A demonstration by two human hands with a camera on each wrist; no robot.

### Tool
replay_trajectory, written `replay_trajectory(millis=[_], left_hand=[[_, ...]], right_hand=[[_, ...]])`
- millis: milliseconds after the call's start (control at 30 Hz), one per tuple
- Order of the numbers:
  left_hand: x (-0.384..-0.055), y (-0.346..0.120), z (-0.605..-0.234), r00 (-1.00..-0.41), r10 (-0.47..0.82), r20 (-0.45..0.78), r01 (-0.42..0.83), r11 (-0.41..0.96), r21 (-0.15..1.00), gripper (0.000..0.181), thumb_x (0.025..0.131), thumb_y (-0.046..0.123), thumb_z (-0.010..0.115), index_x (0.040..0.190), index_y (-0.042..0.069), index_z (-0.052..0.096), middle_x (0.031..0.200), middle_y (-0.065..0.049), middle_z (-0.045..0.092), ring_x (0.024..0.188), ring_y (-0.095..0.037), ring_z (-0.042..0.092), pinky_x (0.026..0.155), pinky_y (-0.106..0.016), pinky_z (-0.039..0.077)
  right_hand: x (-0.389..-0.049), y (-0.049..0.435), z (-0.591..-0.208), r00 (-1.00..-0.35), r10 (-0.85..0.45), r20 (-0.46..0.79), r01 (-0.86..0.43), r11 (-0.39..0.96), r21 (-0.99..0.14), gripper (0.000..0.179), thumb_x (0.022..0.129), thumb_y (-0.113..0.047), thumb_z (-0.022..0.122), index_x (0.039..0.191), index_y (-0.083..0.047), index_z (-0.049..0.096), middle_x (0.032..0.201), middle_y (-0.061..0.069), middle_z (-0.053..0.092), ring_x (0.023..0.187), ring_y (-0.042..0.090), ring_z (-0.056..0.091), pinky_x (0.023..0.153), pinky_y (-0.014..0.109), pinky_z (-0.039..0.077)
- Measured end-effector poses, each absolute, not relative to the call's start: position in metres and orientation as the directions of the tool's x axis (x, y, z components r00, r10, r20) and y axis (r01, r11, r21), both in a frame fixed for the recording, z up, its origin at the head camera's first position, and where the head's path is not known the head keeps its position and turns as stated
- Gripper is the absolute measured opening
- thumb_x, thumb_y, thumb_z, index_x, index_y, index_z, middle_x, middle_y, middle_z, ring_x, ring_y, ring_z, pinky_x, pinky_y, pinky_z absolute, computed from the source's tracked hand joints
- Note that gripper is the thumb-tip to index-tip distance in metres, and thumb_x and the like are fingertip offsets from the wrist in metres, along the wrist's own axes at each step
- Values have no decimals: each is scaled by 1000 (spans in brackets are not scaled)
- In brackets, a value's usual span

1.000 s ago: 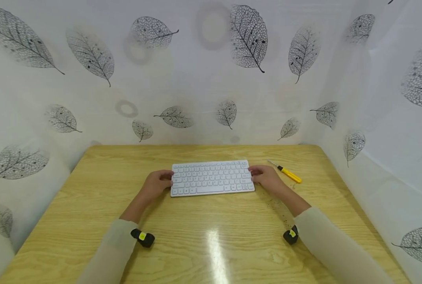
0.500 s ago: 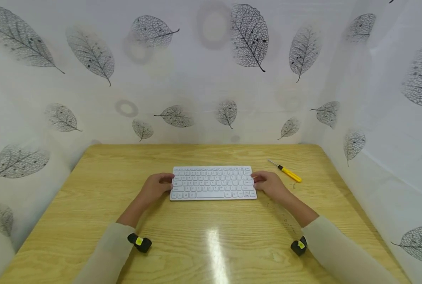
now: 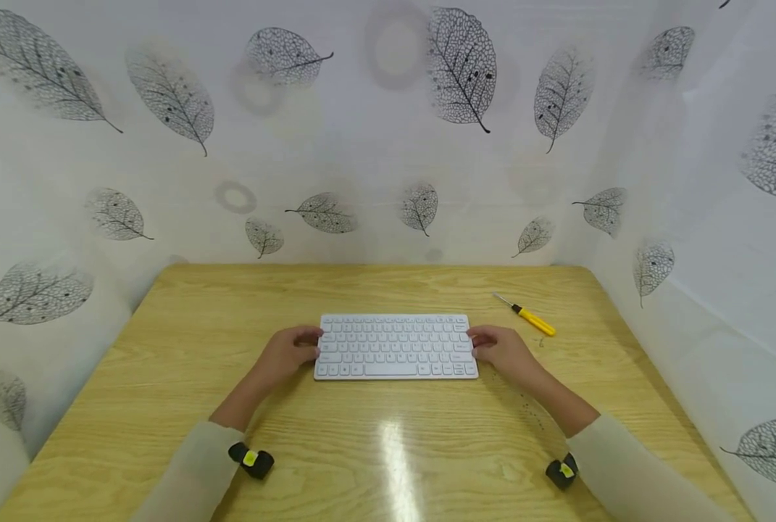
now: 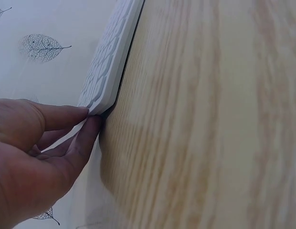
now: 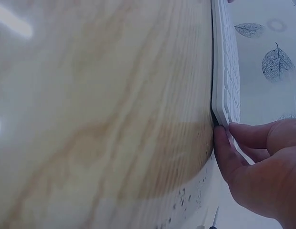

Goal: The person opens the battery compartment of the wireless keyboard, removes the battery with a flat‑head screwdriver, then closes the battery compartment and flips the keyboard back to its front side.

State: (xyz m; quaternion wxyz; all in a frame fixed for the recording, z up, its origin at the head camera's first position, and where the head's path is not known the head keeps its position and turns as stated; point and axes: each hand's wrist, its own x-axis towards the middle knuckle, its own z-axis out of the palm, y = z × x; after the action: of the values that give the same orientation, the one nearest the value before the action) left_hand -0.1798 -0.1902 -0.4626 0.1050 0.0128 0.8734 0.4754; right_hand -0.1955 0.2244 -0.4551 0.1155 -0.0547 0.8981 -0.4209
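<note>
A white compact keyboard (image 3: 397, 348) lies lengthwise across the middle of the wooden table, keys facing up. My left hand (image 3: 290, 354) pinches its left end, the thumb over the top edge and a finger under the corner in the left wrist view. At the opposite end my right hand (image 3: 503, 354) pinches the keyboard the same way. In the right wrist view a fingertip (image 5: 222, 131) sits beneath the keyboard's corner. The keyboard's front edge runs close over the tabletop in both wrist views.
A screwdriver (image 3: 531, 317) with a yellow handle lies beyond my right hand. Small dark specks (image 3: 531, 413) are scattered near my right forearm. White curtains (image 3: 374, 145) with leaf prints surround the wooden table (image 3: 335, 449) at the back and sides.
Both hands have brought the keyboard toward me, from farther back on the table. Its slight slant has straightened out. The screwdriver has stayed in place.
</note>
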Motion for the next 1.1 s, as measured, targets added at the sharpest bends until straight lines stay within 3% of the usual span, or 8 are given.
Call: replay_trajectory(millis=[467, 900, 1100], left_hand=[[-168, -187, -462, -978, 145, -147, -49, 525, 849, 34, 97, 6, 61, 130, 3, 63, 131, -16, 63, 119, -30, 59, 104, -51, 46], [-161, -190, -465, -977, 136, -166, -71, 527, 847, 32, 96, 5, 63, 128, 4, 63, 126, -13, 65, 109, -25, 61, 96, -42, 49], [-163, -188, -464, -975, 152, -162, -60, 521, 852, 32, 97, 7, 64, 128, 3, 63, 127, -14, 65, 111, -25, 62, 98, -44, 51]], right_hand=[[-181, 226, -456, -973, -173, -153, 3, 653, -758, 39, 94, -2, 64, 133, -1, 62, 118, 14, 68, 107, 26, 65, 94, 41, 54], [-175, 224, -460, -973, -164, -161, 29, 606, -795, 39, 95, -2, 63, 134, -1, 61, 123, 16, 66, 112, 28, 64, 96, 42, 53], [-174, 227, -460, -977, -146, -155, 30, 626, -779, 38, 97, -3, 62, 134, -2, 61, 123, 14, 66, 113, 27, 63, 97, 45, 52]])
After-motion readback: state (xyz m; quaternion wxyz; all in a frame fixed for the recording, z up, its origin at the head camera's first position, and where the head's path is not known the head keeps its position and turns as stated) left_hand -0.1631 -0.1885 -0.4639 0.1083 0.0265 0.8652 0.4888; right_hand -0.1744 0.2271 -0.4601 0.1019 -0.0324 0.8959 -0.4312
